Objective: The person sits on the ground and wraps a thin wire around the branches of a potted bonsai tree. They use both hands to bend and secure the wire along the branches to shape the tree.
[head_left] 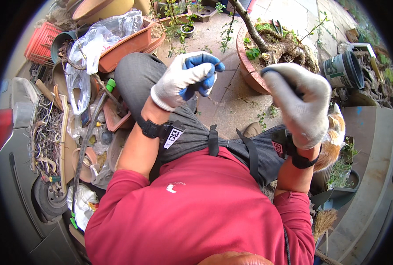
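My left hand (187,79), in a white glove with blue palm and fingers, is raised above my knee. Its thumb and fingers are pinched together; whatever lies between them is too thin to make out. Across from it, my right hand (300,101), gloved alike, is held up with its fingers curled in, and its fingertips are hidden. Nearest to that hand is a thick, gnarled bonsai trunk (289,52) in a round terracotta pot (248,70), with green leaves at its base. A dark-handled hand tool (277,26) rests at the pot's far side.
An orange-and-white cat (333,139) is beside my right forearm. Left of me are a rectangular planter (125,47) with plastic bags, a wooden tray of wire pieces (46,137) and a red crate (42,42). A dark bucket (342,70) lies tilted at right.
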The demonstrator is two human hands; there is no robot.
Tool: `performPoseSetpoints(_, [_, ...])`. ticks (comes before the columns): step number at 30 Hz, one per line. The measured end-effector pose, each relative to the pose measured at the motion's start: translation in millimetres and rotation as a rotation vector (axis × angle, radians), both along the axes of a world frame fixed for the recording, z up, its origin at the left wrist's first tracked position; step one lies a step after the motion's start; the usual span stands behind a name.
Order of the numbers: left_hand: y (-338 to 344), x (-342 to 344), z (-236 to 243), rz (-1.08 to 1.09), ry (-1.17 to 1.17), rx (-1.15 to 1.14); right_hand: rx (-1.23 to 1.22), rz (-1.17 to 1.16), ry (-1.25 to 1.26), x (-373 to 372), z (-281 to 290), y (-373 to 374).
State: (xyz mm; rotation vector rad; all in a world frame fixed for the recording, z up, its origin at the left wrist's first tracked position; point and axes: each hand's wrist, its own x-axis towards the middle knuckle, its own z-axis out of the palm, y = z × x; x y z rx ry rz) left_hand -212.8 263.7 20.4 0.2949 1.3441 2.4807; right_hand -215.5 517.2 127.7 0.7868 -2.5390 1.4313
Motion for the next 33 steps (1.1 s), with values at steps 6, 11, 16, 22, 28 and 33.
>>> performPoseSetpoints(6, [1,2,-11,0.098,0.071,0.052,-0.090,-0.140,0.025,-5,-5,5])
performPoseSetpoints(11, [10,0,-15,0.141,0.035,0.350,-0.087,-0.126,-0.135,-12,-10,8])
performPoseSetpoints(16, [-3,4,2,-0.149,0.071,0.027,-0.132,-0.204,-0.155,-23,-8,12])
performPoseSetpoints(22, [14,-16,-12,0.014,-0.156,-0.171,-0.101,-0.182,0.010,-5,1,11])
performPoseSetpoints(28, [-4,-22,-25,0.022,-0.022,0.255,-0.140,-0.304,-0.160,-9,-5,17])
performPoseSetpoints(33, [-2,-14,-30,0.080,-0.065,0.020,-0.336,-0.370,-0.030,-20,-14,24])
